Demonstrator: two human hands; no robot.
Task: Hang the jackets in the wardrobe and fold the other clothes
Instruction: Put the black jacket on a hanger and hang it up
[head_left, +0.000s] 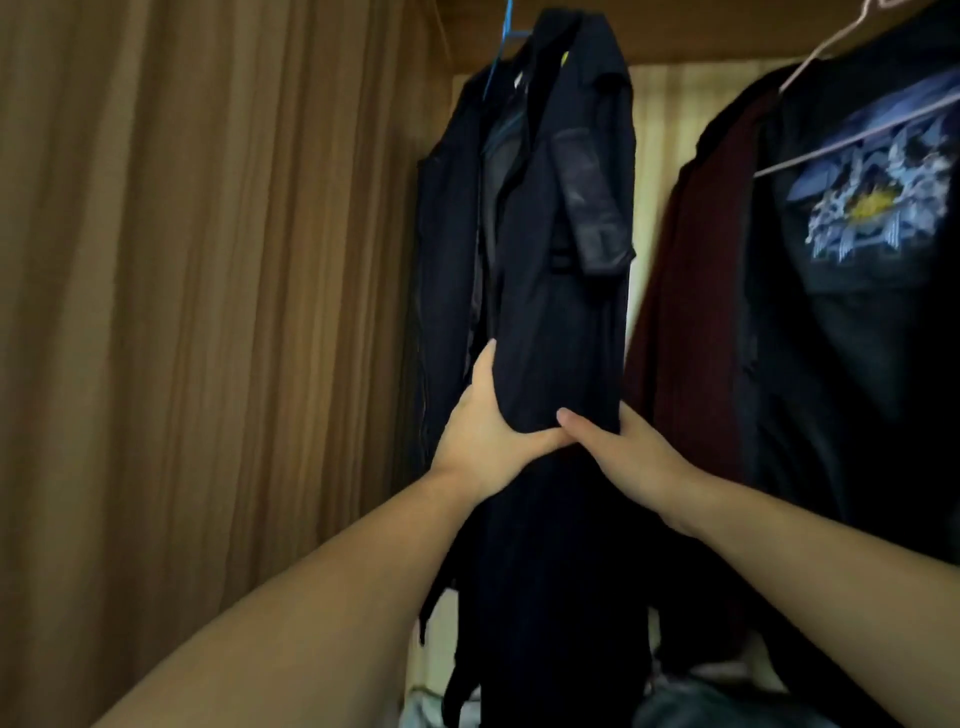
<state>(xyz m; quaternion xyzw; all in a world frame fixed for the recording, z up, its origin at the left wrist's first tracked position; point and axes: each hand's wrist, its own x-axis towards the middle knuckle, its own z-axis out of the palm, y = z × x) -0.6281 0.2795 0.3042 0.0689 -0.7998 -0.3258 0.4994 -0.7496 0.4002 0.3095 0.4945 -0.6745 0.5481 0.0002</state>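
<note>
Both hands on jacket (561, 291): left hand (488, 426) cups fabric, right hand (618, 452) pinches it. Imo smooth downward gently, don't yank off blue hanger (498, 57).

blue hanger (501, 49) hook cut off at top | right hand (621, 454) fingers hidden behind dark jacket (561, 249)
</note>
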